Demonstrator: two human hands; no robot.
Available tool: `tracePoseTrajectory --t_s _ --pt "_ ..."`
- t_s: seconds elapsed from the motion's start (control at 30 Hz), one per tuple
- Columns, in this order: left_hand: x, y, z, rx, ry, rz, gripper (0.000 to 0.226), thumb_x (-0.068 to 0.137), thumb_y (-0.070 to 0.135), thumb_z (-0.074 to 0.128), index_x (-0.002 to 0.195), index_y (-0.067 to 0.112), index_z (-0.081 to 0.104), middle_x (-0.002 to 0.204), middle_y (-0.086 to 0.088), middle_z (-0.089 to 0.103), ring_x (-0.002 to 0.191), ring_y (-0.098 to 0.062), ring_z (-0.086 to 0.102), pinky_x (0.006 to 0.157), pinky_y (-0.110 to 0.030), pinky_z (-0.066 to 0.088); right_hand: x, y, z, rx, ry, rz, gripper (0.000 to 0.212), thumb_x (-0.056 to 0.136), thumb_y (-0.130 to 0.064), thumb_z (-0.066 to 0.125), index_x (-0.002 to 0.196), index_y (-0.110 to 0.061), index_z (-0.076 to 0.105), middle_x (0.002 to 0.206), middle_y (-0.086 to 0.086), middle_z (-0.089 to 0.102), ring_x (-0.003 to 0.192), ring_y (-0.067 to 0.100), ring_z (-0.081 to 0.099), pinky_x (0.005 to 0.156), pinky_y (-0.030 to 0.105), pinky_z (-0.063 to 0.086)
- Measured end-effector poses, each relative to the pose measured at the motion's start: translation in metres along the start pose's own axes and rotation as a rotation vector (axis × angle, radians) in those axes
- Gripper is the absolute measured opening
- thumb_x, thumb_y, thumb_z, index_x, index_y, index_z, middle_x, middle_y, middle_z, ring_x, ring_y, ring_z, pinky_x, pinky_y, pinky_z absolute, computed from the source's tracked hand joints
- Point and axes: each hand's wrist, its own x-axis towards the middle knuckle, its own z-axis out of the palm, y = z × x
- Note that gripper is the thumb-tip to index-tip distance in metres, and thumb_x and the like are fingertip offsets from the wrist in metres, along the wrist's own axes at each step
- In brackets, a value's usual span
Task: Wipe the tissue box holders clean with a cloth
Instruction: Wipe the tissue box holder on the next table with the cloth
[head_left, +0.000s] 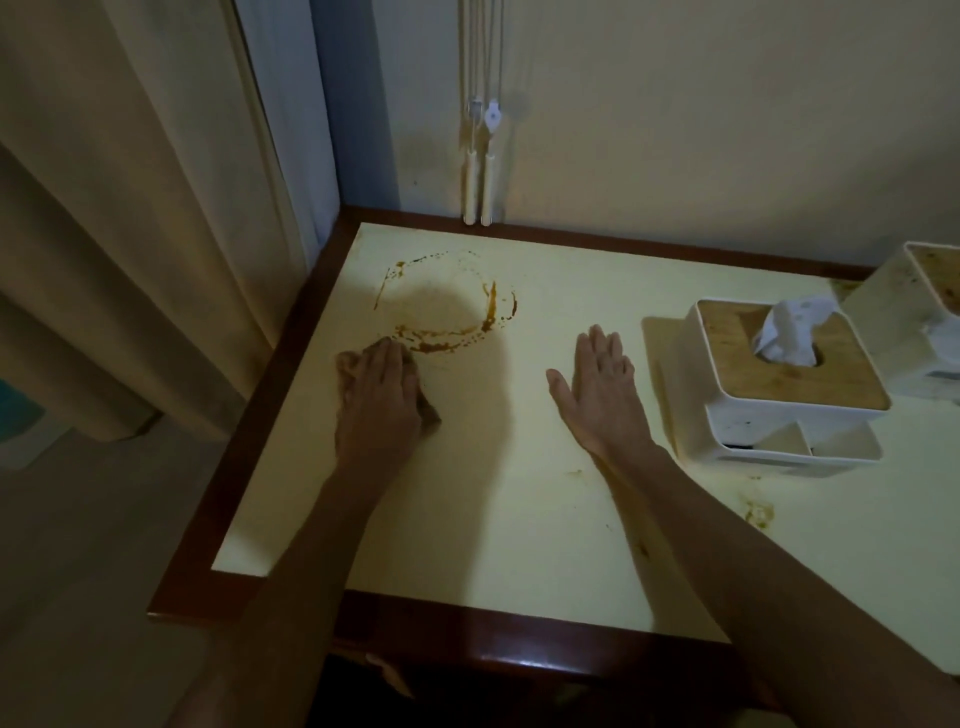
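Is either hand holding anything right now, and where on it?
The left hand presses flat on top of a brown cloth on the table. The right hand rests open, holding nothing.

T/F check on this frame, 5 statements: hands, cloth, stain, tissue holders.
1. The left hand presses a cloth on the tabletop. True.
2. The right hand grips the nearer tissue box holder. False: it lies flat on the tabletop, left of the holder and apart from it.
3. A brown ring-shaped stain lies just beyond the left hand. True.
4. The nearer holder has no tissue in it. False: a white tissue sticks up through its wooden lid.
5. A second tissue box holder sits at the right edge, cut off by the frame. True.
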Motion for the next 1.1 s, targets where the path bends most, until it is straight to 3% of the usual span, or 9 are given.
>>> tracePoseTrajectory --t_s 0.1,0.17,0.27,0.37,0.53,0.67,0.77,0.93,1.1 --pt "0.015 -0.031 -0.007 0.189 0.034 -0.034 0.056 0.097 0.023 0.041 0.148 0.007 0.023 0.155 -0.022 0.012 0.142 -0.043 0.007 0.116 -0.057 0.010 0.000 0.001 0.001 -0.027 -0.003 0.012 0.072 0.099 -0.053 0.019 0.152 -0.008 0.001 0.159 0.010 -0.007 0.146 0.024 -0.013 0.117 0.038 -0.004" --pt "0.020 -0.039 -0.009 0.222 0.059 -0.117 0.059 0.096 0.027 0.039 0.149 0.013 0.020 0.155 -0.022 0.004 0.142 -0.046 -0.001 0.116 -0.057 0.008 -0.002 0.000 0.003 -0.063 0.035 0.045 0.073 0.098 -0.055 0.018 0.152 -0.008 0.002 0.159 0.011 -0.007 0.146 0.026 -0.014 0.118 0.040 -0.005" --pt "0.028 -0.037 -0.003 0.255 0.065 -0.158 0.056 0.099 0.033 0.030 0.150 0.012 0.017 0.154 -0.023 0.011 0.142 -0.044 0.003 0.117 -0.054 0.002 -0.003 -0.002 0.006 -0.092 0.073 0.086 0.073 0.097 -0.056 0.017 0.152 -0.009 0.004 0.160 0.010 -0.003 0.146 0.026 -0.012 0.117 0.041 -0.007" --pt "0.034 -0.019 0.011 0.433 0.031 0.025 0.060 0.090 0.028 0.025 0.145 0.005 0.027 0.148 -0.023 0.028 0.137 -0.043 0.022 0.115 -0.057 0.012 -0.002 -0.002 0.008 -0.020 0.119 0.107 0.064 0.100 -0.045 0.017 0.152 -0.009 0.009 0.160 0.010 0.003 0.147 0.024 -0.006 0.117 0.039 -0.005" --pt "0.048 0.067 0.065 0.344 -0.094 0.362 0.062 0.075 0.027 0.060 0.133 0.012 0.043 0.135 -0.013 0.046 0.128 -0.037 0.040 0.108 -0.053 0.029 -0.001 0.002 0.010 0.178 0.228 0.120 0.050 0.102 -0.019 0.021 0.151 -0.010 0.019 0.159 0.007 0.014 0.148 0.019 0.003 0.119 0.033 0.002" --pt "0.044 0.089 0.089 0.417 -0.132 0.502 0.079 0.089 0.034 0.054 0.150 0.008 0.011 0.159 -0.014 0.009 0.146 -0.030 0.005 0.117 -0.049 0.007 0.000 0.004 0.010 0.176 0.236 0.132 0.048 0.102 -0.015 0.024 0.150 -0.012 0.021 0.159 0.004 0.017 0.148 0.017 0.004 0.118 0.032 0.005" --pt "0.056 0.053 0.069 0.534 0.035 0.330 0.065 0.090 0.035 0.043 0.145 0.007 0.022 0.150 -0.020 0.025 0.137 -0.041 0.021 0.115 -0.052 0.015 0.000 0.003 0.010 0.153 0.230 0.125 0.050 0.100 -0.014 0.030 0.149 -0.007 0.024 0.158 0.007 0.019 0.147 0.020 0.007 0.118 0.033 0.006" --pt "0.089 -0.055 0.010 0.569 0.066 0.054 0.069 0.092 0.037 0.040 0.147 0.002 0.016 0.150 -0.027 0.021 0.136 -0.053 0.018 0.113 -0.060 0.017 0.000 0.000 0.009 0.122 0.197 0.128 0.054 0.099 -0.018 0.029 0.150 -0.004 0.020 0.158 0.010 0.015 0.147 0.024 0.005 0.120 0.039 0.010" --pt "0.095 -0.024 0.017 0.566 0.064 -0.074 0.068 0.091 0.037 0.047 0.147 0.008 0.021 0.150 -0.024 0.024 0.137 -0.049 0.017 0.115 -0.058 0.011 0.001 -0.001 0.010 0.113 0.209 0.124 0.052 0.100 -0.014 0.025 0.150 -0.004 0.017 0.159 0.011 0.013 0.147 0.025 0.003 0.120 0.037 0.008"
